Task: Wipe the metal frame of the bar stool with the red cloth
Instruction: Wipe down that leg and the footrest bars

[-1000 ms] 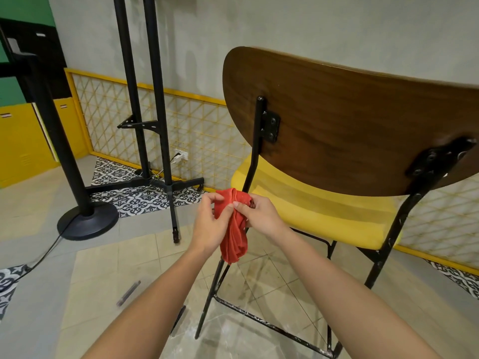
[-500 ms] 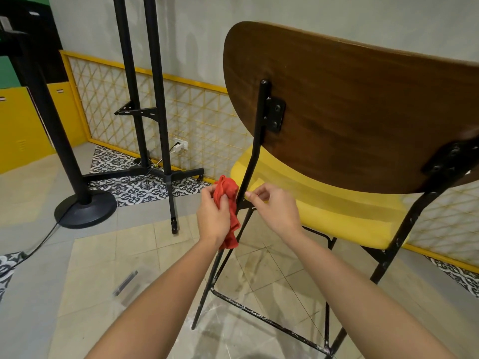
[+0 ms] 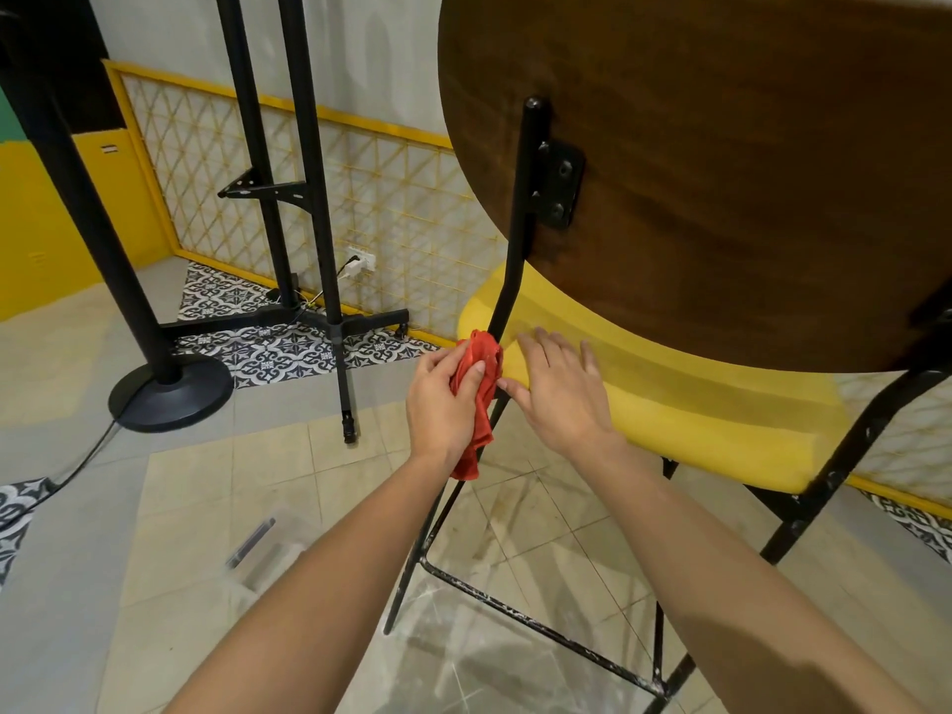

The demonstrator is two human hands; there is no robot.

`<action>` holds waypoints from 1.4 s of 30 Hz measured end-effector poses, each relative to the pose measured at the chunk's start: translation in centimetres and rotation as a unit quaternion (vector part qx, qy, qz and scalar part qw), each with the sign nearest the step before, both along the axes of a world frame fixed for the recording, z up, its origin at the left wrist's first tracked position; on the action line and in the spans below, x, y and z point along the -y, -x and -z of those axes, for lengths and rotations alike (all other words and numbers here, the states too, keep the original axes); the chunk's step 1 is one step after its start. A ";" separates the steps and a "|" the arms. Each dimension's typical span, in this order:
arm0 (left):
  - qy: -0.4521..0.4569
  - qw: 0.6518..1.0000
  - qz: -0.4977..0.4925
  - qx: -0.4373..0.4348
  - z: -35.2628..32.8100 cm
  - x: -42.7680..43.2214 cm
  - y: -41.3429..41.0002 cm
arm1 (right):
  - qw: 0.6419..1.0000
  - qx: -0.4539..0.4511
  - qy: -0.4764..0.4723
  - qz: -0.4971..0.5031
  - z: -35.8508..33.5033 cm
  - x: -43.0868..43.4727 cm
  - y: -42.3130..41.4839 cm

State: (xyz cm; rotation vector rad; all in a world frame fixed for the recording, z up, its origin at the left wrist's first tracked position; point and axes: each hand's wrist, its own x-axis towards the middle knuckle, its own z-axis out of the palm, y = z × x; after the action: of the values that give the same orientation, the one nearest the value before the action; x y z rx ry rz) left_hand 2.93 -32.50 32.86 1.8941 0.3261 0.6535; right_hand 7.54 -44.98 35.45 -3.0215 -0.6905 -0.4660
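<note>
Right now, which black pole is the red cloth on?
The stool's left back post, bolted to the wooden backrest; the left hand holds the red cloth against it. The stand poles are apart.

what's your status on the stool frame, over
Left hand grips red cloth against the black frame post at seat level. Right hand flat on yellow seat. Nothing seen blocking the post.

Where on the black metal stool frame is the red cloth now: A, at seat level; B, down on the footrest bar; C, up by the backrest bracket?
A: the left hand holds the crumpled red cloth against the black metal frame upright beside the yellow seat cushion.
</note>
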 end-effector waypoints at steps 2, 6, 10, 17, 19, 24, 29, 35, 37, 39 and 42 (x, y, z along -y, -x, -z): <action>0.006 1.000 0.000 0.008 0.5 -0.1 -0.2 | 1.000 0.018 0.007 -0.004 0.4 0.0 0.0; 0.010 1.000 0.001 0.012 1.2 -0.2 0.0 | 0.999 0.033 0.001 0.000 0.7 0.0 0.0; 0.008 1.000 0.007 -0.016 2.4 -0.8 0.1 | 0.999 0.045 0.015 0.007 0.8 0.1 -0.2; 0.063 0.996 -0.052 0.036 1.6 0.6 -0.3 | 0.999 0.041 0.026 0.014 1.2 0.0 -0.4; 0.058 0.997 -0.028 0.032 2.1 1.3 -0.3 | 0.999 0.040 0.026 0.016 1.3 0.0 -0.2; 0.044 0.998 -0.028 -0.042 4.7 0.4 0.5 | 0.998 0.053 0.029 0.014 1.0 -0.1 -0.1; 0.032 0.996 -0.015 -0.079 5.4 -0.9 1.3 | 0.997 0.063 0.038 0.014 1.1 -0.2 0.0; 0.030 0.999 -0.028 -0.023 4.6 0.5 0.5 | 0.997 0.062 0.036 0.019 1.4 -0.4 0.0; 0.003 0.999 -0.039 -0.027 4.9 0.8 0.6 | 0.997 0.063 0.041 0.019 1.5 -0.4 -0.1; -0.014 0.999 -0.040 -0.030 5.0 0.8 0.7 | 0.997 0.063 0.039 0.018 1.5 -0.4 -0.1; -0.032 0.998 -0.028 -0.041 4.6 0.2 0.9 | 0.997 0.062 0.041 0.020 1.5 -0.4 -0.1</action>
State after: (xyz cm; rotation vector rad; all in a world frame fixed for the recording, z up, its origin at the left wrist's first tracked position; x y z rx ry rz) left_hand 2.08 -32.65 28.23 1.9832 0.4152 0.6319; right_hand 7.60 -44.55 33.97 -3.1093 -0.6730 -0.6472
